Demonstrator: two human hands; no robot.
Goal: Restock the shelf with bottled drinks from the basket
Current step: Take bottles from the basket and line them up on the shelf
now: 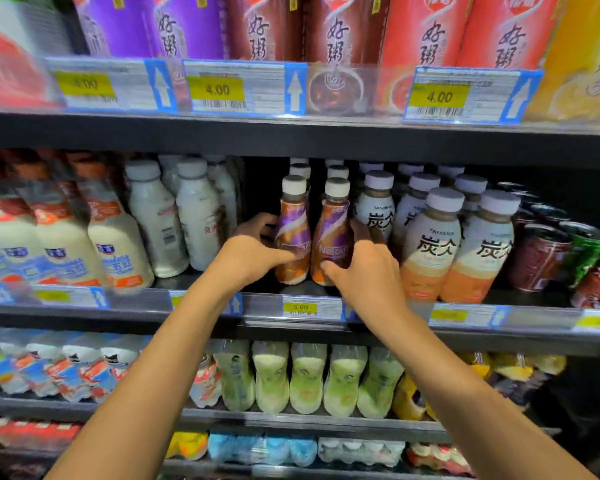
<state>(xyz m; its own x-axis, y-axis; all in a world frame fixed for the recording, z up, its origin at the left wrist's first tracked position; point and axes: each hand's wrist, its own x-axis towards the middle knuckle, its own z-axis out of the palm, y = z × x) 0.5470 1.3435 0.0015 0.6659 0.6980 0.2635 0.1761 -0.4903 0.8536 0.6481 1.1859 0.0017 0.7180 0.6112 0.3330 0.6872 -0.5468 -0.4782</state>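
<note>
Both bare forearms reach up and forward to the middle shelf (222, 282). The left hand (253, 251) curls around the left coffee bottle (293, 223). The right hand (368, 271) wraps the right coffee bottle (333, 230), thumb across its label. Both bottles stand upright, side by side at the shelf front, between white milk bottles (174, 220) and grey-capped bottles (430, 244).

Dark gap (257, 188) above left hand (248, 252) is passable. White bottles (198, 220) block further left. Tanbing bottles (430, 244) sit tight beside right hand (364, 271).
</note>
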